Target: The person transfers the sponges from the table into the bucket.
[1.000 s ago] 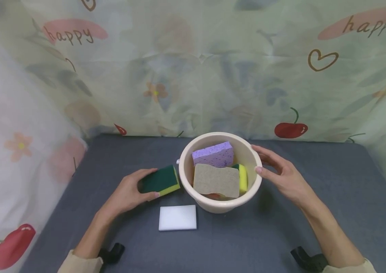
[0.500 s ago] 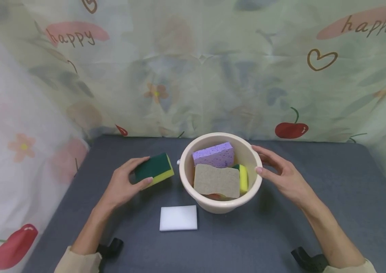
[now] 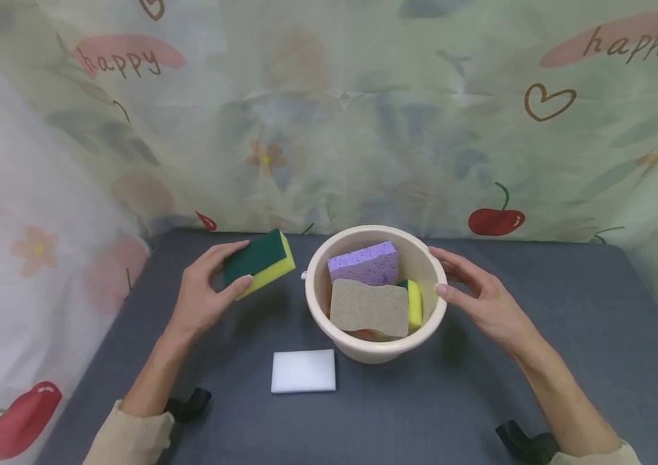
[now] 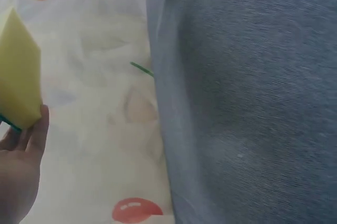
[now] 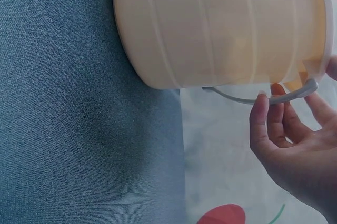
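Note:
My left hand (image 3: 202, 294) grips a green-and-yellow scouring sponge (image 3: 259, 261) by its near end, thumb on the yellow side, tilted and raised over the table left of the bucket. In the left wrist view the sponge's yellow foam (image 4: 20, 71) faces the camera above my fingers. A cream bucket (image 3: 376, 349) stands upright with a purple sponge (image 3: 365, 263), a beige wavy-edged sponge (image 3: 369, 307) and a yellow-green sponge (image 3: 414, 303) inside. My right hand (image 3: 488, 303) holds the bucket's right side, thumb at the rim, fingers around the grey handle (image 5: 284, 98).
A white rectangular sponge (image 3: 303, 371) lies flat on the dark grey table cloth (image 3: 410, 413), in front of the bucket and to its left. A printed curtain (image 3: 329, 129) hangs behind the table and at both sides.
My left hand has lifted the scouring sponge from beside the bucket, up and slightly left, tilting it more. The right hand and the bucket stay where they were.

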The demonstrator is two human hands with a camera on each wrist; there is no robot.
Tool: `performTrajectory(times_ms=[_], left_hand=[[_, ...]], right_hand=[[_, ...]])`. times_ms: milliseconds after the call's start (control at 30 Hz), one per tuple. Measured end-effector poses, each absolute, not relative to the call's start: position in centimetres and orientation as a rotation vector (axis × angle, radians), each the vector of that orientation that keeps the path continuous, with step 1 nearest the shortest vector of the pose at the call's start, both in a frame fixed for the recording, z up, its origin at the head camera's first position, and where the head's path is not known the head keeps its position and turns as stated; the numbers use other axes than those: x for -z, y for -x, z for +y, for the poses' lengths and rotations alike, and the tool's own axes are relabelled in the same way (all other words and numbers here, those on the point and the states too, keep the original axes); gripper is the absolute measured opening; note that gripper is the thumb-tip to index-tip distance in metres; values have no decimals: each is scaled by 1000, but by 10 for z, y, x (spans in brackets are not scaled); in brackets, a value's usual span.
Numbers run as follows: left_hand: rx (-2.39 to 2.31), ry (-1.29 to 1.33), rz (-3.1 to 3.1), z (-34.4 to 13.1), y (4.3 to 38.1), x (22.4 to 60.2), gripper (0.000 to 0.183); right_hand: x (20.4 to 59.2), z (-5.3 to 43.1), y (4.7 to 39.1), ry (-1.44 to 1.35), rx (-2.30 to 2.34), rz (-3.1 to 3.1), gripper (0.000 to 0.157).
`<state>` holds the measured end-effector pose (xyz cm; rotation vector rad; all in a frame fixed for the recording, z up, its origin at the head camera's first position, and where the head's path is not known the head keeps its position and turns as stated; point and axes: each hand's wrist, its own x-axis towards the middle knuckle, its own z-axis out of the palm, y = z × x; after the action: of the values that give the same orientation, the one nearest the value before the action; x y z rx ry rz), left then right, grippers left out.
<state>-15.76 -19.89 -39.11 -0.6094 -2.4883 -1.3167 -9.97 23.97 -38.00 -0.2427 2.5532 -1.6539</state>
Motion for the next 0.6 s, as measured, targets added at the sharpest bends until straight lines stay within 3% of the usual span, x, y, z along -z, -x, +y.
performTrajectory(times_ms=[600], left_hand=[[1298,753,-2431,-177,161,361,69]], right_hand=[[379,240,101,260,1658,2538,58]])
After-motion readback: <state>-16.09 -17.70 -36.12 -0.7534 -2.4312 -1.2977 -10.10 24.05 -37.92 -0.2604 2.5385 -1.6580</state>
